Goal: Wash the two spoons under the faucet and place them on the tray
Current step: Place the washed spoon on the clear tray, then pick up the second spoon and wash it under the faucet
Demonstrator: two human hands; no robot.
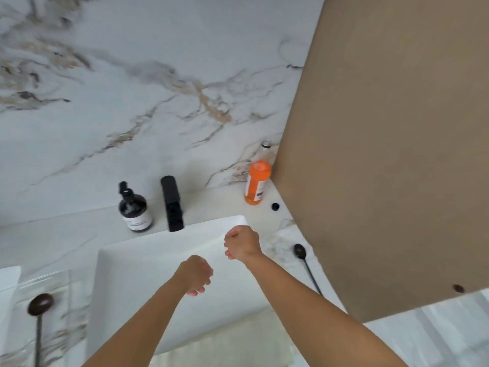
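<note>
White marble surface (66, 234) and wall, white sink (148, 260), black faucet (172, 203), left hand (197, 274) and right hand (242, 243) curled, empty, one spoon (39, 308) on clear tray (60, 276) left, other spoon (304, 260) on surface right

Left spoon (39, 313): I see its handle cut off by the bottom edge.
Clear bottle (265, 148): mostly hidden behind the orange bottle (256, 182), beyond my right fingers (229, 254).

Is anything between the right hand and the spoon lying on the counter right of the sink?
Nothing visible. The right hand hovers over the sink's right edge, and only bare counter separates it from the spoon. The orange bottle and small black cap sit farther back.
</note>
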